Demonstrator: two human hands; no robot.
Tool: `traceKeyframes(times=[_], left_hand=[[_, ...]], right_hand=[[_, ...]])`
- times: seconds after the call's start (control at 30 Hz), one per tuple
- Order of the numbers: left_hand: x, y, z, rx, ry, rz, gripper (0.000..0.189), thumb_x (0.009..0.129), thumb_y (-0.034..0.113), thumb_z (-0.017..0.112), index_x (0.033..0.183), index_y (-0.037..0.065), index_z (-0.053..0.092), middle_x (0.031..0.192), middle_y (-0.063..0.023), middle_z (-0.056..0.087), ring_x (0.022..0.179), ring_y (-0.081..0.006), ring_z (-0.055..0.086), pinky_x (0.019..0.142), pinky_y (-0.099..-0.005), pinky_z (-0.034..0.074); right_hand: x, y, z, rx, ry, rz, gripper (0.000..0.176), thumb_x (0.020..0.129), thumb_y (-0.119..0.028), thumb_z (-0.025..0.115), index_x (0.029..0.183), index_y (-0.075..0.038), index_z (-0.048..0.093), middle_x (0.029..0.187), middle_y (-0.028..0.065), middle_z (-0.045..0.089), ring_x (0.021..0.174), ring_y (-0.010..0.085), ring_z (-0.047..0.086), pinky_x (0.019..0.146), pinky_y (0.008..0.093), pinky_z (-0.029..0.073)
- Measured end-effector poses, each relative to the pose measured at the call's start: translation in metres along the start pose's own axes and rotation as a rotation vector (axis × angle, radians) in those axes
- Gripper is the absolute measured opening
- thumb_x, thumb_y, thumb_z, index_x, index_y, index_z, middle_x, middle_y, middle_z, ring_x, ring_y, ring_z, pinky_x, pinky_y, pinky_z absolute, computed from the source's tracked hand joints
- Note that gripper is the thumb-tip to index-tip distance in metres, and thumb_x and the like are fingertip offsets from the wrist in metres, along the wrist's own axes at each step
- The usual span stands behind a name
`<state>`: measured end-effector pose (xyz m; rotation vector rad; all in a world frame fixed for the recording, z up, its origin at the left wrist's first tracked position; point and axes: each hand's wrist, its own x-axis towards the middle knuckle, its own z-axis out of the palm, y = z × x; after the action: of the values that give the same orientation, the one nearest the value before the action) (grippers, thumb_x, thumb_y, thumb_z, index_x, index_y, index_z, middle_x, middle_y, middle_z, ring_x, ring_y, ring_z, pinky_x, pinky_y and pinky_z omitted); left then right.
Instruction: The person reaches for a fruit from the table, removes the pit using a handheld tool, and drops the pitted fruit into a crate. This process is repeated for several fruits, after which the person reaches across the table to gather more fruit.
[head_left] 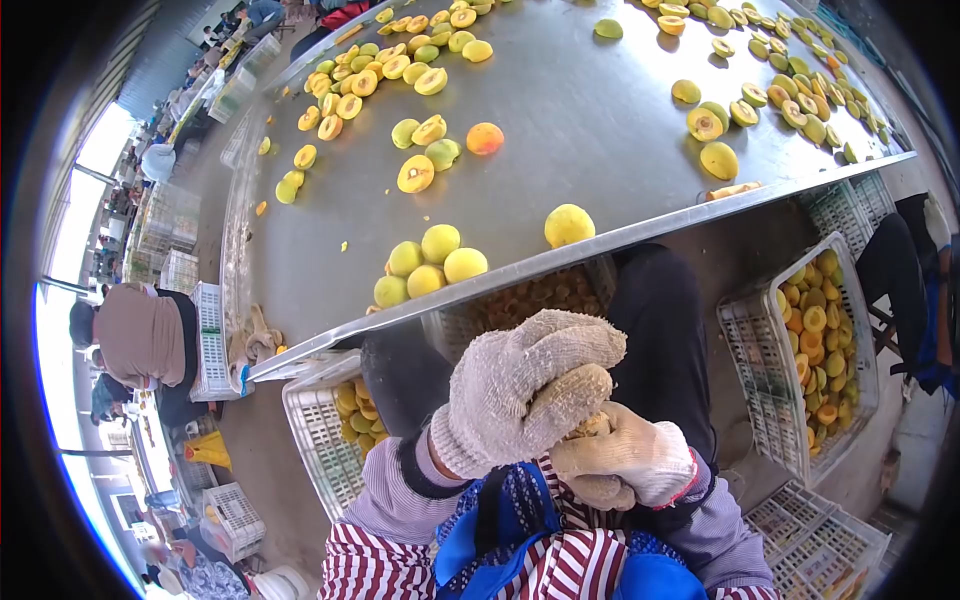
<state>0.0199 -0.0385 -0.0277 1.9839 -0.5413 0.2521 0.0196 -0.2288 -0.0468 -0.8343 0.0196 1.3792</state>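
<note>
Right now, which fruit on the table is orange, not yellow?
The whole round fruit near the middle of the metal table, just right of a pale green one. It alone is orange-pink; the rest are yellow or green.

I counted two hands, left hand [530,385] and right hand [625,460], one held fruit [592,426], five clustered fruits [425,270] at one table [600,130] edge, and another single fruit [568,225] beside them.

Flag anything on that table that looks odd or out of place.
One orange-red fruit stands out among the yellow-green ones on the metal table. A whole yellow fruit sits alone right at the table's near rim. Small scraps lie loose along the left edge.
</note>
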Motion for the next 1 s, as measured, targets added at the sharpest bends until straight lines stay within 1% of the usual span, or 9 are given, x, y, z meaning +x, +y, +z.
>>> traceKeyframes(times=[0.13,0.27,0.33,0.47,0.53,0.6,0.8,0.9,1.0], left_hand=[[0.006,0.004,-0.007,-0.058,-0.241,-0.485,0.022,0.095,0.025,0.066,0.107,0.008,0.072,0.098,-0.0111,0.073,0.087,-0.0313,0.072,0.074,-0.0363,0.057],[-0.002,0.006,-0.003,-0.046,-0.081,-0.289,0.023,0.094,0.026,0.066,0.110,0.010,0.071,0.103,-0.0100,0.072,0.087,-0.0305,0.072,0.072,-0.0377,0.056],[-0.002,0.005,-0.004,0.165,-0.045,0.091,0.028,0.096,0.025,0.064,0.111,0.003,0.071,0.106,-0.0160,0.072,0.092,-0.0323,0.072,0.077,-0.0382,0.057],[-0.008,-0.013,-0.004,-0.104,-0.045,0.143,0.044,0.091,0.042,0.069,0.111,0.003,0.071,0.110,-0.0182,0.071,0.098,-0.0339,0.071,0.081,-0.0414,0.057],[-0.019,-0.015,0.009,-0.347,-0.005,0.134,0.038,0.087,0.031,0.073,0.115,0.004,0.072,0.117,-0.0163,0.070,0.096,-0.0328,0.071,0.082,-0.0377,0.056],[-0.032,-0.007,0.019,-0.900,0.119,-0.210,0.037,0.089,0.028,0.072,0.115,0.001,0.072,0.117,-0.0184,0.070,0.098,-0.0347,0.070,0.086,-0.0380,0.056],[-0.008,-0.015,-0.008,-0.241,-0.116,0.096,0.033,0.089,0.029,0.070,0.110,0.005,0.073,0.111,-0.0131,0.072,0.098,-0.0332,0.070,0.079,-0.0413,0.058],[-0.008,-0.011,-0.004,-0.071,-0.046,0.333,0.036,0.087,0.034,0.071,0.111,0.007,0.073,0.109,-0.0125,0.073,0.097,-0.0336,0.071,0.075,-0.0405,0.058],[-0.028,0.002,0.016,-1.026,0.123,-0.326,0.041,0.099,0.038,0.062,0.113,0.000,0.070,0.109,-0.0136,0.072,0.101,-0.0241,0.070,0.082,-0.0347,0.056]], right_hand=[[0.004,0.001,0.002,0.025,0.033,0.133,0.023,0.094,-0.025,0.068,0.085,-0.005,0.060,0.055,0.0004,0.051,0.037,0.0089,0.044,0.035,0.0236,0.034],[0.002,0.005,-0.001,0.143,-0.062,0.056,0.023,0.093,-0.023,0.068,0.084,-0.004,0.060,0.054,0.0009,0.051,0.036,0.0090,0.043,0.035,0.0240,0.034],[0.004,0.014,-0.001,0.171,-0.009,0.029,0.021,0.093,-0.021,0.068,0.084,-0.003,0.061,0.053,0.0012,0.051,0.035,0.0097,0.044,0.035,0.0240,0.034],[0.005,0.027,-0.009,0.252,-0.131,0.009,0.017,0.092,-0.019,0.070,0.094,-0.003,0.063,0.062,0.0012,0.056,0.043,0.0091,0.049,0.040,0.0235,0.039],[0.004,0.033,-0.008,0.245,-0.138,0.007,0.024,0.092,-0.019,0.070,0.108,-0.003,0.063,0.073,-0.0003,0.060,0.054,0.0072,0.054,0.048,0.0223,0.043],[0.008,0.042,-0.024,0.360,-0.308,0.024,0.034,0.093,-0.019,0.070,0.121,-0.003,0.060,0.083,-0.0015,0.062,0.063,0.0061,0.056,0.054,0.0219,0.045],[0.013,0.045,-0.028,0.527,-0.625,0.052,0.037,0.092,-0.017,0.072,0.125,-0.005,0.061,0.094,0.0001,0.064,0.077,0.0080,0.061,0.065,0.0228,0.049],[0.005,0.035,-0.015,0.349,-0.333,0.060,0.034,0.091,-0.015,0.073,0.122,-0.005,0.061,0.093,0.0014,0.065,0.079,0.0091,0.062,0.067,0.0232,0.049],[0.004,0.048,-0.020,0.496,-0.305,0.100,0.034,0.089,-0.016,0.074,0.118,-0.003,0.062,0.090,0.0025,0.064,0.077,0.0096,0.061,0.065,0.0233,0.048]])
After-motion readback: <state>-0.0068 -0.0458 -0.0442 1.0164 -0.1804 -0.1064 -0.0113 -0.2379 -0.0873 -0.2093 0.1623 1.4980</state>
